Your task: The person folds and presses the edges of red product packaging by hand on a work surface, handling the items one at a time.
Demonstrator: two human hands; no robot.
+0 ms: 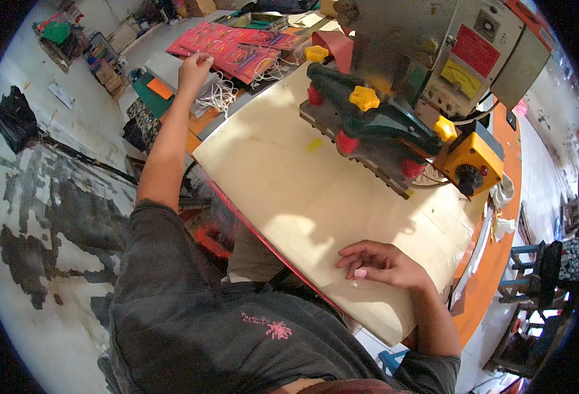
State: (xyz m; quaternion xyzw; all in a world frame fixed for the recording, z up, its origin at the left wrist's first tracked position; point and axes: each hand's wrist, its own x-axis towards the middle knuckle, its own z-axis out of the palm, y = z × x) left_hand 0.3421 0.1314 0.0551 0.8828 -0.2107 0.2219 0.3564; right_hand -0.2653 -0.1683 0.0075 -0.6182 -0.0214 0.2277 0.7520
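My left hand (196, 72) is stretched out to the far left, over a grey-white flat stack (164, 67) and beside the flat red printed pieces (237, 49). Its fingertips are pinched together; what they hold, if anything, is too small to make out. White cords (218, 95) lie bunched just below that hand. My right hand (384, 266) hovers at or rests on the cream padded board (263, 157) near its front edge, fingers loosely bent and thumb apart, holding nothing. Beyond it stands a press machine (375, 121) with a dark frame, yellow star knobs and red posts.
A yellow control box (473, 164) with a black dial hangs at the press's right. Behind it is a grey unit (476, 49) with a yellow meter. An orange tabletop (489, 262) curves along the right. A green sheet (150, 95) lies at the left.
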